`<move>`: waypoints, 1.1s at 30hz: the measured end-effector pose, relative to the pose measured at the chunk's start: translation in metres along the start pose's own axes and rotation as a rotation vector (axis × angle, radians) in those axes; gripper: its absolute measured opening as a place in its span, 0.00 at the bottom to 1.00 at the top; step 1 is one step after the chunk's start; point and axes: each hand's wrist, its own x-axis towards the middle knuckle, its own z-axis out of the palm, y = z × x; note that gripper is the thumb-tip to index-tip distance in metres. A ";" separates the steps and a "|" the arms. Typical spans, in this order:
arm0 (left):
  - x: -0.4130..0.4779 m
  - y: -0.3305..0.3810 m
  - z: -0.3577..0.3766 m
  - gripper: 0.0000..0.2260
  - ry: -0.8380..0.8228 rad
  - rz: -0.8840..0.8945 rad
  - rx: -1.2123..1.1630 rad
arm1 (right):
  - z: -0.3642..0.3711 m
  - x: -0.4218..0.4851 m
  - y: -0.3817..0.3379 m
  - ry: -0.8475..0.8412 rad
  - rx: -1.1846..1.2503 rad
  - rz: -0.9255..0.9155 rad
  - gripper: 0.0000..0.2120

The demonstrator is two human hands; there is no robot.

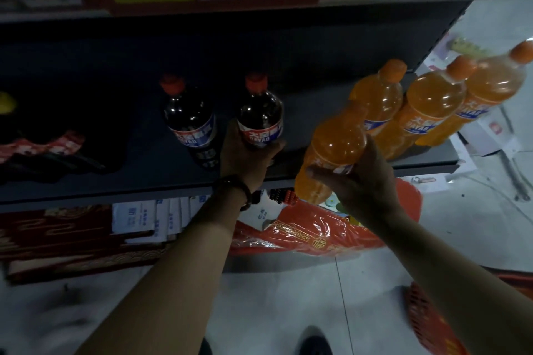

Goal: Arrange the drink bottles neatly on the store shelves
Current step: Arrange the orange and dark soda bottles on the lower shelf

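1. Two bottles are in your grasp at once. Your left hand (245, 158) curls around the lower body of the dark cola bottle (259, 112), which stands upright on the shelf (144, 176). That low grip probably lets you slide it without tipping it.
2. Your right hand (360, 181) clasps the orange soda bottle (331, 150) around its label. The bottle is tilted, with its base hanging off the shelf's front edge (not yet set down), and seems to be headed for the orange group.
3. The dark bottle has a red cap and a red, white and blue label. The orange one is clear plastic full of bright liquid, and its cap is hard to pick out.
4. A second dark bottle (189, 115) stands just beside the first, on its left. Three orange bottles (429, 101) stand close together near the shelf's right end, so the flavours look sorted by side.
5. Below the shelf lie red wrapped goods (302, 233), and a red basket (427, 314) sits on the floor to your right.
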 end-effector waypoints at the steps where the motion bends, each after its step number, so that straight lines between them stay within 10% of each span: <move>1: 0.001 -0.001 -0.003 0.37 0.003 -0.007 -0.005 | 0.004 0.003 -0.002 0.006 0.015 -0.011 0.49; 8: -0.030 -0.040 -0.014 0.26 0.107 -0.203 -0.023 | 0.024 0.036 -0.020 0.022 0.047 -0.046 0.48; 14: 0.007 -0.045 -0.075 0.63 0.260 -0.219 0.081 | 0.041 0.070 -0.025 -0.019 0.022 0.005 0.48; 20: 0.023 -0.048 -0.089 0.45 0.079 -0.031 0.044 | 0.048 0.073 -0.032 -0.106 -0.011 -0.008 0.48; 33: 0.019 -0.049 -0.083 0.43 0.087 0.008 0.046 | 0.056 0.075 -0.024 -0.125 0.012 0.019 0.47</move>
